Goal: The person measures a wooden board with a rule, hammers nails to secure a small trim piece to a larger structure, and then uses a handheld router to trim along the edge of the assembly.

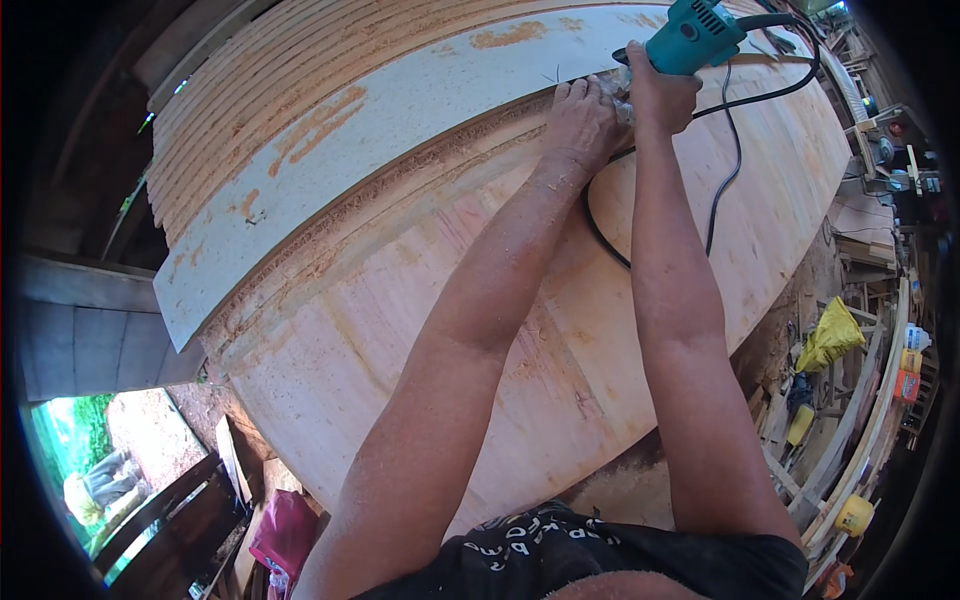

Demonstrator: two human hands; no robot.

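Note:
At the far edge of a large wooden panel (420,330), my right hand (662,95) is wrapped round the teal body of a trim router (695,38), which is tilted. Close beside it, my left hand (583,120) is bent over the tool's base; its thumb is hidden. The fingertips of that hand reach the edge of a long white board (350,125) lying curved across the panel. Sawdust fills the strip along this edge. The router's bit cannot be seen behind my hands.
A black cord (765,100) loops from the router over the panel and beneath my forearms. Beyond the white board lie several grooved wooden strips (240,120). Timber, a yellow sack (832,335) and containers stand at the right. A dark pink bag (285,535) is at lower left.

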